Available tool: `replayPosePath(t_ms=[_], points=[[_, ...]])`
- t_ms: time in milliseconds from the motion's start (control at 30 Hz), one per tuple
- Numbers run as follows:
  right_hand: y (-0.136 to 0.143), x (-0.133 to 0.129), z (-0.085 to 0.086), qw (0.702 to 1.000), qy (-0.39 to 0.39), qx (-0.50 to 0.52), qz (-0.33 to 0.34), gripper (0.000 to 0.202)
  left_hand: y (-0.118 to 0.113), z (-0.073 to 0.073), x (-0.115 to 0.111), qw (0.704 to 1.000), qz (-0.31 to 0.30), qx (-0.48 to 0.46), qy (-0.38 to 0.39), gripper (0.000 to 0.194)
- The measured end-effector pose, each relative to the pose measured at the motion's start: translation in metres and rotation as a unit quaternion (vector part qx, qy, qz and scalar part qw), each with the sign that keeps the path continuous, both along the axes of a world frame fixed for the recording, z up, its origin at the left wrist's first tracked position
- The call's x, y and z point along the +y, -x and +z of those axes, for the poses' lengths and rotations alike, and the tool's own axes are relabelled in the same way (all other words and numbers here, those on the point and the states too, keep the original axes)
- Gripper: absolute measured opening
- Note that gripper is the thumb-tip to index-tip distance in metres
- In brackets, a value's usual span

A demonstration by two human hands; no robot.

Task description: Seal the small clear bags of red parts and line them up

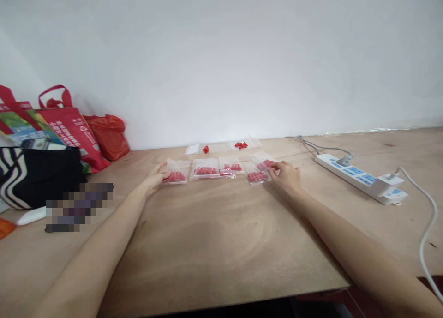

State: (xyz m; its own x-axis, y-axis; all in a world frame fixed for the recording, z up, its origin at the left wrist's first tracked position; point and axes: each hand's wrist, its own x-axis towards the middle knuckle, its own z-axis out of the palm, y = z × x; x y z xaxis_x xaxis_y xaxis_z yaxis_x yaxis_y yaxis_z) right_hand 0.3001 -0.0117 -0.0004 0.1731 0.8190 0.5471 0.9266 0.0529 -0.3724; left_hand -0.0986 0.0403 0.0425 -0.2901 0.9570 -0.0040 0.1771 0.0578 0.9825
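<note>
even, soft indoor light, bright on the wall (221,55); faint shadows under the forearms. overall slightly blurry, wide-angle stretch at edges, pixelated patch (79,207) at left.

— What is lying under your fingers right now?

— My left hand (156,176) is resting on a clear bag of red pieces (176,172), lying flat at the row's left end. My right hand (286,176) is touching two overlapping bags (260,169) at the right end.

— And between them?

— Two more flat bags (218,167) are sitting side by side.
</note>
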Motion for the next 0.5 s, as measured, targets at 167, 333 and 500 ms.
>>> replayPosePath(t_ms=[167, 333, 500], points=[[-0.019, 0.006, -0.002, 0.999, 0.037, 0.015, -0.037, 0.026, -0.003, -0.018, 0.024, 0.993, 0.011, 0.114, -0.012, 0.047], [-0.025, 0.011, -0.001, 0.997, 0.069, 0.009, -0.021, 0.032, -0.006, -0.029, 0.013, 0.965, 0.099, 0.233, -0.075, 0.034], [-0.014, 0.01, 0.007, 0.987, 0.135, 0.038, -0.075, 0.028, -0.015, -0.033, -0.016, 0.905, 0.158, 0.373, -0.132, 0.025]])
